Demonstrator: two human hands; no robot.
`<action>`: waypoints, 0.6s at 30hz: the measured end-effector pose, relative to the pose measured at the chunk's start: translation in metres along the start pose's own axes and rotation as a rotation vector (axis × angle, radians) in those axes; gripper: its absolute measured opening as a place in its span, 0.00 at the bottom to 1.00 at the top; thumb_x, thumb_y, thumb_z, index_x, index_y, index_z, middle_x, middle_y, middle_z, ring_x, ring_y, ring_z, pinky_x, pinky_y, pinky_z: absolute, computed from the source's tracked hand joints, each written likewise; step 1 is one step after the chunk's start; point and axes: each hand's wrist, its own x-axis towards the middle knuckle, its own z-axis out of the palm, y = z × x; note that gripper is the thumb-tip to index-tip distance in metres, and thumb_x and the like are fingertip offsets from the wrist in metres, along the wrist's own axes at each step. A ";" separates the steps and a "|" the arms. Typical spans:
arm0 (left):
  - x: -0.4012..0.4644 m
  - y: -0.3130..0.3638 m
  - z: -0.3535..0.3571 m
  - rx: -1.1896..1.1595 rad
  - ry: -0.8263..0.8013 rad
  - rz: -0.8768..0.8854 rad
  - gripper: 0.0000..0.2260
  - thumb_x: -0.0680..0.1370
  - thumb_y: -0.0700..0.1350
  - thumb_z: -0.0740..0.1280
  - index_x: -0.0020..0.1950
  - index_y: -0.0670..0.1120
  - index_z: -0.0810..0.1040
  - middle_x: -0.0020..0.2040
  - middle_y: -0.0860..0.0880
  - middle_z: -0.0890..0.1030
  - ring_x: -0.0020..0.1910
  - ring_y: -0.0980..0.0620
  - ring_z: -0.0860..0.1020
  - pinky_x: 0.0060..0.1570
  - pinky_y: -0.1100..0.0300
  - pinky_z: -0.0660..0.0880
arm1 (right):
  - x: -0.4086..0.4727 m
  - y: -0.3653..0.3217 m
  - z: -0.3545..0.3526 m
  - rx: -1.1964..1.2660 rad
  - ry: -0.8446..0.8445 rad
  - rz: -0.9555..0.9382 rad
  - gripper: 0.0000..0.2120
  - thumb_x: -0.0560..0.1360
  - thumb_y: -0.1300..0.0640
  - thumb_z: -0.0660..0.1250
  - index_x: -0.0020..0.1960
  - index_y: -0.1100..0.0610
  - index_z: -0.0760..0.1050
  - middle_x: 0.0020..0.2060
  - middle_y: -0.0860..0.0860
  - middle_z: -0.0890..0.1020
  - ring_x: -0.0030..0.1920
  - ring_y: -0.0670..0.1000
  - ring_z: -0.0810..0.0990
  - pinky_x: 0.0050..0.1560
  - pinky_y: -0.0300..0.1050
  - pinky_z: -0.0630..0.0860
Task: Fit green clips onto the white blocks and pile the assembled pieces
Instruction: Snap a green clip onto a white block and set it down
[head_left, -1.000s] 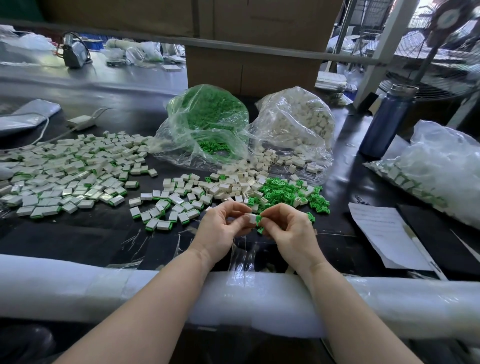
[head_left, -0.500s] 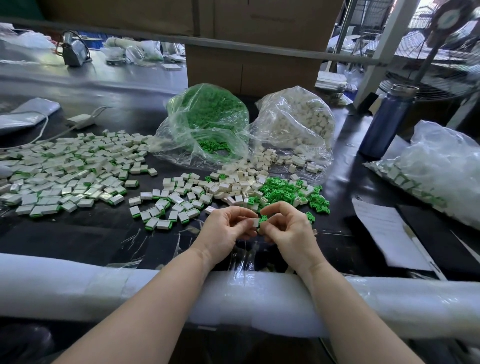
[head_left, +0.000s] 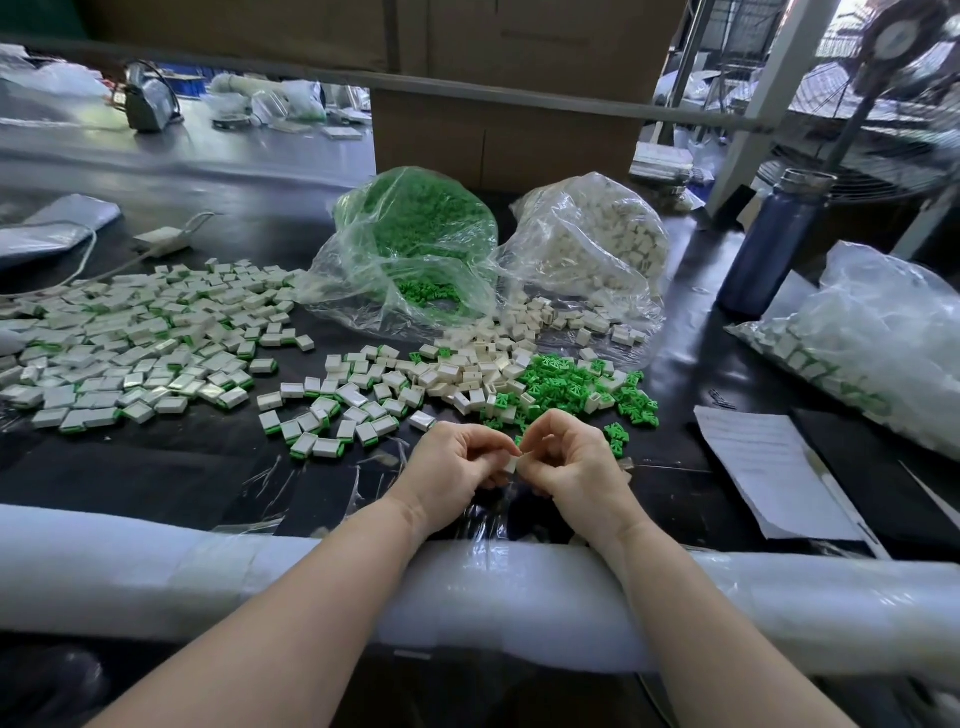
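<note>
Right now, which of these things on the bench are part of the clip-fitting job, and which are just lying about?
Job: white block pinched between left hand and right hand; loose green clips; loose white blocks; finished pieces.
Lying about: blue bottle; paper sheet; fan.

Dark glossy worktable (head_left: 197, 467) with a white foam-wrapped pad (head_left: 156, 577) running along its near edge. Big cardboard boxes (head_left: 504, 130) sit at the far edge behind a grey metal rail (head_left: 519, 96). A cage fan (head_left: 878, 93) stands by the far right corner, daylight behind it. Another cluttered bench (head_left: 104, 150) shows far left.
</note>
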 end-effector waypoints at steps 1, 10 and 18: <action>0.000 0.000 -0.001 -0.006 0.000 0.001 0.10 0.75 0.32 0.65 0.41 0.46 0.80 0.34 0.51 0.79 0.29 0.62 0.77 0.38 0.69 0.77 | 0.000 0.000 0.000 0.012 0.003 -0.001 0.11 0.70 0.70 0.68 0.38 0.56 0.72 0.30 0.55 0.78 0.30 0.49 0.73 0.34 0.43 0.71; 0.004 -0.003 -0.002 -0.088 0.109 -0.014 0.08 0.76 0.34 0.65 0.42 0.45 0.80 0.34 0.48 0.80 0.30 0.59 0.78 0.33 0.67 0.77 | 0.004 0.002 0.002 0.070 0.138 -0.032 0.11 0.75 0.67 0.64 0.41 0.52 0.76 0.37 0.49 0.81 0.40 0.49 0.78 0.50 0.55 0.77; 0.005 -0.005 -0.003 -0.093 0.117 -0.038 0.06 0.77 0.35 0.65 0.44 0.44 0.80 0.35 0.48 0.81 0.31 0.58 0.79 0.33 0.67 0.76 | 0.005 0.002 -0.002 0.162 0.213 -0.037 0.14 0.74 0.72 0.61 0.42 0.54 0.78 0.39 0.51 0.81 0.44 0.49 0.78 0.52 0.47 0.76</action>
